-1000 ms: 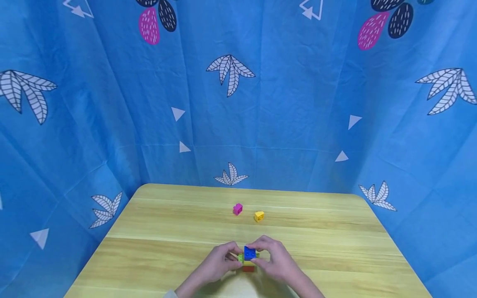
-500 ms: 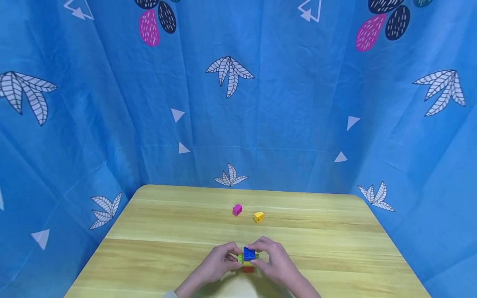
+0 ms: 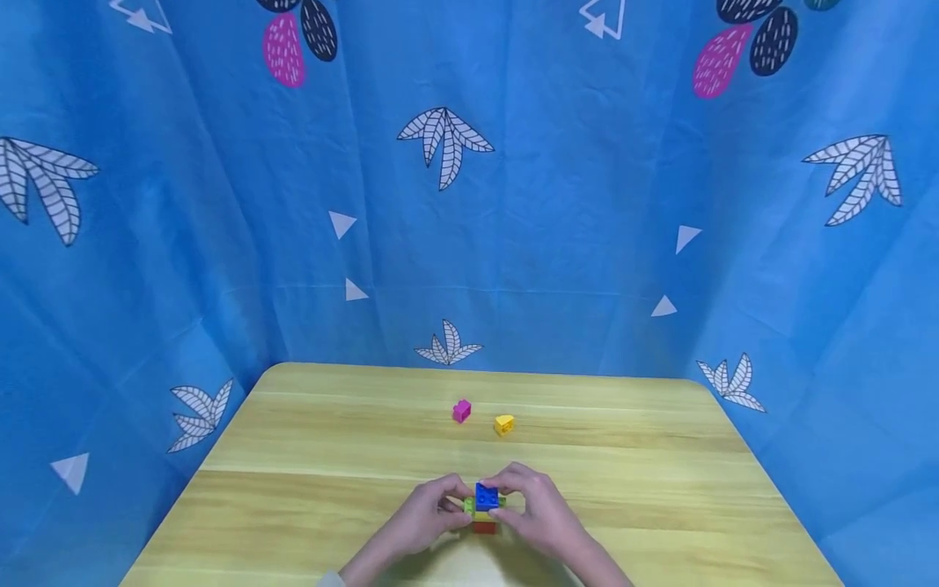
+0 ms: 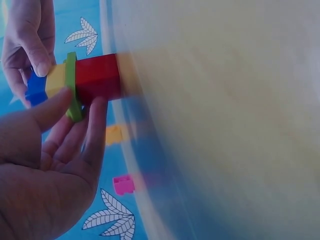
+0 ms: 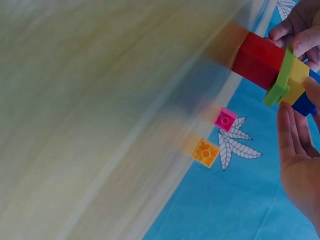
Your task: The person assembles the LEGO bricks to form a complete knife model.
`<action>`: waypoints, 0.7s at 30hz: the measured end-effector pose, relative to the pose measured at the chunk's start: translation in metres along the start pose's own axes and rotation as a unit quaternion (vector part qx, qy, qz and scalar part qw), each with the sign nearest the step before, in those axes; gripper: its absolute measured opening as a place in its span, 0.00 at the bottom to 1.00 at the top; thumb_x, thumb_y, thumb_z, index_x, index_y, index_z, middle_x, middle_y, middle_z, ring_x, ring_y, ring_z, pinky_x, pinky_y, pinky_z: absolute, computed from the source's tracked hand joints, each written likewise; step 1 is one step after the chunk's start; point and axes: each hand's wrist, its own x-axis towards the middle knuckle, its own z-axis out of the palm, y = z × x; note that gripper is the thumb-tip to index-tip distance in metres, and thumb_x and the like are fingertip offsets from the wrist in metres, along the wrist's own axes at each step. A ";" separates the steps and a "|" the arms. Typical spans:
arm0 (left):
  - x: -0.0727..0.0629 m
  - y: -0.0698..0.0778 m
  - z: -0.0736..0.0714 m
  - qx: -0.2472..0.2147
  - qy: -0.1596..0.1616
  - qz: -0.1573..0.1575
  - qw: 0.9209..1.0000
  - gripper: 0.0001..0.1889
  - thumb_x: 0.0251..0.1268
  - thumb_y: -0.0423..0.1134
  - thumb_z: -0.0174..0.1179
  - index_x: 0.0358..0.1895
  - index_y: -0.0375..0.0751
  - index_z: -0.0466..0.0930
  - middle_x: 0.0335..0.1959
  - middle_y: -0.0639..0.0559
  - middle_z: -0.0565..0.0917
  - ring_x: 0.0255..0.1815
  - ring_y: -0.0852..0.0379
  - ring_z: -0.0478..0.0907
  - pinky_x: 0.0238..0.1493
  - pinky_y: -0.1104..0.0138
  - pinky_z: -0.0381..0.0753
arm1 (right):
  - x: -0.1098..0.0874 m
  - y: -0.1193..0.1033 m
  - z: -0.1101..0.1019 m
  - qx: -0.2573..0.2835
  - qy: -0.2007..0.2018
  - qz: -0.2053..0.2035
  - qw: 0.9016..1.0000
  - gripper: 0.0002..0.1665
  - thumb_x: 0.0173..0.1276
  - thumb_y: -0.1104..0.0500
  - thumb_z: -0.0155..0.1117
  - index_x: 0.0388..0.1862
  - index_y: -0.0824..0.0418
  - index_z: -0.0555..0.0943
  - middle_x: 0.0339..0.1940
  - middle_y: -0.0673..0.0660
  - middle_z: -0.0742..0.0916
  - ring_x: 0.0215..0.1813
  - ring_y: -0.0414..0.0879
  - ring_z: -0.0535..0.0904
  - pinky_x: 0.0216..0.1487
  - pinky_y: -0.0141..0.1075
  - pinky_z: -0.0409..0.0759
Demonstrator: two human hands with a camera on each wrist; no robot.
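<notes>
Standing brick stack [image 5: 281,79], long axis vertical, blue end [image 3: 487,496] up.

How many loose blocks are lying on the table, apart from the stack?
2: a pink block beyond the stack, and a yellow block to its right, slightly nearer the stack. No other loose ones show.

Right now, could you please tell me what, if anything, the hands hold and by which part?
A block stack: the left hand grips around its green piece, the right hand its blue top block.

Table [image 3: 623,456] bears bricks [image 3: 461,411] and, seemingly, tower [image 3: 487,504].
</notes>
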 end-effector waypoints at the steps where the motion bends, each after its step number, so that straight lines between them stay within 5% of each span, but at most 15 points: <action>1: 0.000 0.000 0.000 0.002 0.001 0.000 1.000 0.11 0.66 0.32 0.68 0.48 0.42 0.81 0.53 0.45 0.86 0.44 0.55 0.86 0.43 0.67 0.90 | 0.000 0.000 0.000 -0.002 0.000 0.000 1.000 0.23 0.60 0.64 0.77 0.55 0.53 0.87 0.46 0.43 0.88 0.48 0.40 0.85 0.53 0.42 0.89; 11: 0.003 0.000 0.002 0.001 -0.017 0.000 1.000 0.10 0.67 0.32 0.68 0.48 0.45 0.81 0.55 0.43 0.85 0.44 0.56 0.87 0.44 0.65 0.91 | -0.002 0.003 -0.001 0.010 0.000 0.017 1.000 0.24 0.60 0.65 0.78 0.56 0.53 0.88 0.46 0.44 0.87 0.47 0.38 0.84 0.53 0.37 0.88; 17: 0.012 -0.001 -0.019 0.026 -0.039 0.006 0.999 0.16 0.67 0.37 0.69 0.57 0.46 0.81 0.58 0.47 0.84 0.50 0.55 0.84 0.51 0.66 0.88 | -0.003 0.004 -0.001 0.015 -0.002 0.021 1.000 0.24 0.61 0.64 0.77 0.56 0.52 0.87 0.46 0.43 0.87 0.47 0.39 0.85 0.53 0.39 0.88; 21: 0.029 -0.008 -0.037 0.036 -0.003 0.014 0.999 0.21 0.71 0.38 0.66 0.64 0.41 0.77 0.61 0.41 0.82 0.53 0.49 0.83 0.52 0.63 0.88 | -0.003 0.005 -0.002 0.011 -0.003 0.024 1.000 0.24 0.61 0.63 0.77 0.57 0.52 0.87 0.47 0.44 0.87 0.48 0.39 0.85 0.54 0.40 0.89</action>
